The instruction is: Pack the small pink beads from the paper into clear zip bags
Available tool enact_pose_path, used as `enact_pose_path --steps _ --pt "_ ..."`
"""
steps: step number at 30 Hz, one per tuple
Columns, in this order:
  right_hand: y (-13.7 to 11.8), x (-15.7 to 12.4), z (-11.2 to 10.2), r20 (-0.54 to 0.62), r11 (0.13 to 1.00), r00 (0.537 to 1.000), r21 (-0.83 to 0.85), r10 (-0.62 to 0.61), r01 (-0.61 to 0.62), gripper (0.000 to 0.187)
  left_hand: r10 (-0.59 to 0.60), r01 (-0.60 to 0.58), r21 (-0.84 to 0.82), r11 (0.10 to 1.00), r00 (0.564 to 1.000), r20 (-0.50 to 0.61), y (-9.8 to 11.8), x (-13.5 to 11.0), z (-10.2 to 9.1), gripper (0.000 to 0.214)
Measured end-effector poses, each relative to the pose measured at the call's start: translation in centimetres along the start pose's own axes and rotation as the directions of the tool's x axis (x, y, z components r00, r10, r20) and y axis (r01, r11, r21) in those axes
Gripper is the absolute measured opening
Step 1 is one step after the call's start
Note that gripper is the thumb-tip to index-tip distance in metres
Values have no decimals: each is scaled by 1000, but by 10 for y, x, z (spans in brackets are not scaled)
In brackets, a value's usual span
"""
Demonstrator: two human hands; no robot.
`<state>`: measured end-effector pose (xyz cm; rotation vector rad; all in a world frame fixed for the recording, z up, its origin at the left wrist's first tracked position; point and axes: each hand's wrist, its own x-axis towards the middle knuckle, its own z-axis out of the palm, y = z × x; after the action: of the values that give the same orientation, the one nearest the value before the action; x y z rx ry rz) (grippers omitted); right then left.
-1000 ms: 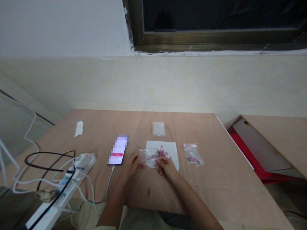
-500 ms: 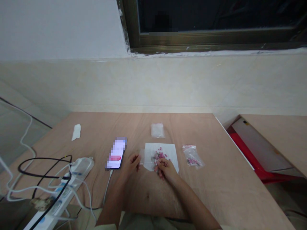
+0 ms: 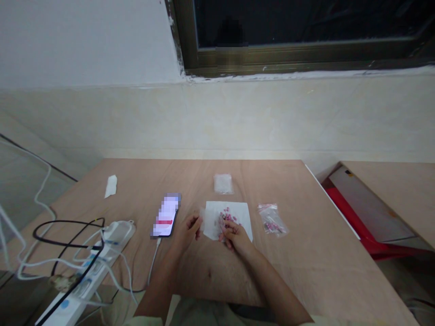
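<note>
Right hand [image 3: 235, 236] pinching down into the pink beads [image 3: 227, 217] heaped on the white paper [image 3: 236, 213], closest to them, while the left hand [image 3: 188, 233] pinches a clear plastic bag [image 3: 205, 218] at the paper's left edge

Bare left hand [image 3: 186, 233], bare right hand [image 3: 235, 236], bare forearms [image 3: 275, 283], pale beige clothing [image 3: 200, 314] across the lap

Pink beads [image 3: 227, 216] have bunched tighter on the paper [image 3: 215, 213]

Smartphone [image 3: 166, 215] on plywood table [image 3: 306, 253], power strip [image 3: 118, 232] left, red frame [image 3: 350, 213] right
</note>
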<state>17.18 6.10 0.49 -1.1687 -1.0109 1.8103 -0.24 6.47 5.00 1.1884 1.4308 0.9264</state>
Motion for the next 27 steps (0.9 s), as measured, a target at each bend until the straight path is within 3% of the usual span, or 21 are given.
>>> enact_pose_path --steps 8,11,14,17,19,23,25,27 --pt "-12 -7 6 -44 992 999 128 27 -21 44 31 -29 23 999 995 -97 8 -28 -3 27" --pt "-21 -11 6 -74 991 997 130 32 -23 37 4 -2 58 998 1000 -20 3 -41 -9 22" --pt "-33 -16 4 -138 998 989 -36 -49 45 29 -64 56 80 995 992 104 -9 -43 -21 21" --pt "-48 -23 4 -201 927 948 -336 -246 169 21 -33 34 106 994 999 -13 -13 -32 -27 32" --pt "-58 -27 5 -199 825 906 -519 -372 225 17 24 -19 133 991 999 -39 -4 -21 -23 35" --pt "-76 -32 10 -145 630 859 -739 -492 237 14 142 -166 244 956 984 110 29 -5 -5 30" --pt "-81 -32 11 -121 583 852 -777 -509 238 14 215 -254 310 916 964 154 41 -1 3 26" --pt "-83 -31 11 -97 609 864 -748 -494 264 14 268 -307 345 887 951 158 47 0 6 25"
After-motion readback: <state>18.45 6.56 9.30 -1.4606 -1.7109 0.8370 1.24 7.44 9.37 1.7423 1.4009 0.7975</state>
